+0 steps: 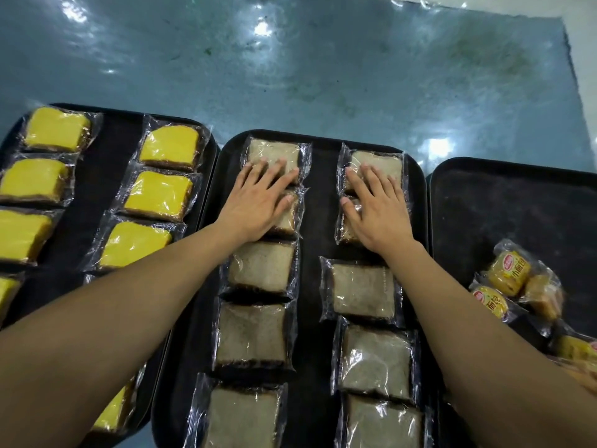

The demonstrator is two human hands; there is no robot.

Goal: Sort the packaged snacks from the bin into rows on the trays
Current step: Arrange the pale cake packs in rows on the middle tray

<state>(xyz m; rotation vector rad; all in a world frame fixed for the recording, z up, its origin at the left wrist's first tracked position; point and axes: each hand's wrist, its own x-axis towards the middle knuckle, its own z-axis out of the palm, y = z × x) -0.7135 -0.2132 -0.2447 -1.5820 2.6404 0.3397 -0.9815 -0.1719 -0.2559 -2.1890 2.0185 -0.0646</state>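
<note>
Three black trays lie side by side. The middle tray [319, 202] holds two rows of brown bread slices in clear wrappers [261, 270]. My left hand [258, 198] lies flat, fingers spread, on the two farthest packets of the left row. My right hand [378, 205] lies flat on the two farthest packets of the right row [387, 160]. Neither hand grips anything. The left tray [109, 169] carries two rows of yellow cake packets [161, 195]. The right tray [517, 205] has a few small yellow bun packets [510, 273] at its near right.
The trays sit on a table under a shiny blue-green plastic sheet [307, 59], which stretches away beyond them. The far part of the right tray is bare black surface. No bin is in view.
</note>
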